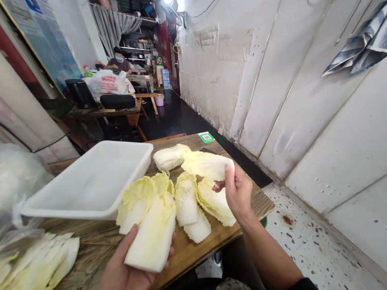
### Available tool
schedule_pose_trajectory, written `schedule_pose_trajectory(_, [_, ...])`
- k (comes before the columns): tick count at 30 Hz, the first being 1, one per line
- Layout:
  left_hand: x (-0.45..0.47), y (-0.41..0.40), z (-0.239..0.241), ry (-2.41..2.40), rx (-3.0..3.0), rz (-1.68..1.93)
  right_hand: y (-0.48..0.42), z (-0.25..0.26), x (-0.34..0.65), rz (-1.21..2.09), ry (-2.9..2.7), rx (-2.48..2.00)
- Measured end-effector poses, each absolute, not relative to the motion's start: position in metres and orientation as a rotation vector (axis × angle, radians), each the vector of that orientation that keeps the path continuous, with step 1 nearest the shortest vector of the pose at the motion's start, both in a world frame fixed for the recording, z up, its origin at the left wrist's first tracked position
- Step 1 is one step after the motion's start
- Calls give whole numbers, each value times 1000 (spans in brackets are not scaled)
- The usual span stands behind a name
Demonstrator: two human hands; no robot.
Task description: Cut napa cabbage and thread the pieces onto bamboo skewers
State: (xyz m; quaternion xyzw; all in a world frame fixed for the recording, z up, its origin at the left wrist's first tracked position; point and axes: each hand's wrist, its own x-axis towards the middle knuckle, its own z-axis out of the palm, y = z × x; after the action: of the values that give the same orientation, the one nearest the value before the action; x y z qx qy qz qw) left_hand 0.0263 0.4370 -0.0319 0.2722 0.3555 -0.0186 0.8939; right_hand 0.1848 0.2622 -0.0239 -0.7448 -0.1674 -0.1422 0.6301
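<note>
Left hand [123,277]: fingers cupped half-closed under cabbage wedge [152,236], holding it over wooden table [204,245]. Right hand [238,189]: thumb and forefinger pinched on cabbage leaf [205,164]. Between the hands: loose cabbage pieces [189,205]. Beyond left fingers: white tray [91,183].

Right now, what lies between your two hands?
In the head view, cut cabbage pieces lie on the wooden table between the left hand, which holds a cabbage wedge, and the right hand.

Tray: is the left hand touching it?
No, the left hand holds a cabbage piece near the table's front edge, apart from the tray.
</note>
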Motion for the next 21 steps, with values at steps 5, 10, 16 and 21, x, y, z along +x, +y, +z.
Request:
schedule_pose_trajectory(5, [19, 445, -47, 575, 460, 94, 285, -47, 178, 195, -376, -1486])
schedule_pose_trajectory(10, [20, 444, -62, 310, 358, 153, 281, -52, 153, 435, -649, -1899])
schedule_pose_trajectory(16, [26, 443, -65, 17, 252, -17, 269, -33, 140, 208, -1392, -1610])
schedule_pose_trajectory(21, [25, 440, -61, 64, 339, -15, 271, -39, 136, -49, -1434, -1561])
